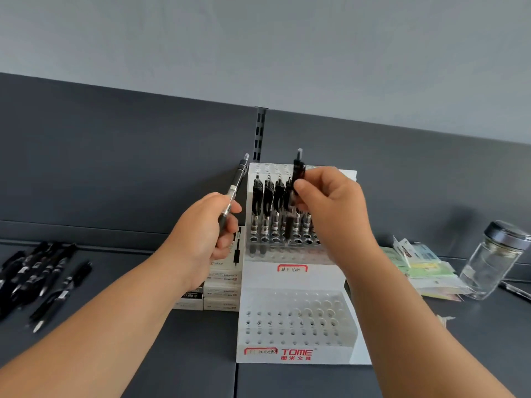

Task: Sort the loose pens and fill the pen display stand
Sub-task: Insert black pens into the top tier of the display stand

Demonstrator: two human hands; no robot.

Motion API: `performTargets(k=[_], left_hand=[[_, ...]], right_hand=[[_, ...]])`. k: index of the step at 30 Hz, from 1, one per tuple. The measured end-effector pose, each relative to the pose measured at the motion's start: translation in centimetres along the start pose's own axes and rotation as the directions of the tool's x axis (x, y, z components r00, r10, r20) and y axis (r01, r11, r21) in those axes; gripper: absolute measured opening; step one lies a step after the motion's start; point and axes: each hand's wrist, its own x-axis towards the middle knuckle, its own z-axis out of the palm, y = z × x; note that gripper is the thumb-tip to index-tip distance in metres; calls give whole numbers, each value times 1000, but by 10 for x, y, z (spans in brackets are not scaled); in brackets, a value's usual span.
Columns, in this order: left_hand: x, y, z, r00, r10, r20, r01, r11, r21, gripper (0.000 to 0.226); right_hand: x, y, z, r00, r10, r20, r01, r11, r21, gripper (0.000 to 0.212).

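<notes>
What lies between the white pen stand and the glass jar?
In the head view, a heap of pale green and yellow packets lies between the pen stand and the jar.

Loose pens (pixel 37 271) cut by left edge; right hand (pixel 330 205) hides upper right of stand (pixel 296 282); label (pixel 292 268) handwriting illegible.

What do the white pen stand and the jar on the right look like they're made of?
Pen stand: probably white plastic or acrylic, smooth and slightly glossy; the upper tier's front looks translucent. Jar: likely clear glass, see-through with bright reflections. Its lid: dark and shiny, metal or coated plastic, can't tell.
</notes>
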Motion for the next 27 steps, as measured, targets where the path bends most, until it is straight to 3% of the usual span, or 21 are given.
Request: performTargets(k=[4,14,21,27], left_hand=[[1,-4,-2,1000,31,-5,-30,994,106,19],[5,-9,-9,999,46,10,-47,993,111,19],[7,-9,-9,998,54,32,-58,991,125,18],[6,-9,-5,997,63,51,-69,989,129,16]], right_hand=[[9,1,7,999,3,-50,-1,999,40,14],[15,10,19,996,-21,-91,7,988,-151,10],[9,38,28,996,89,25,-75,938,-338,11],[6,39,27,994,107,37,-88,935,-342,11]])
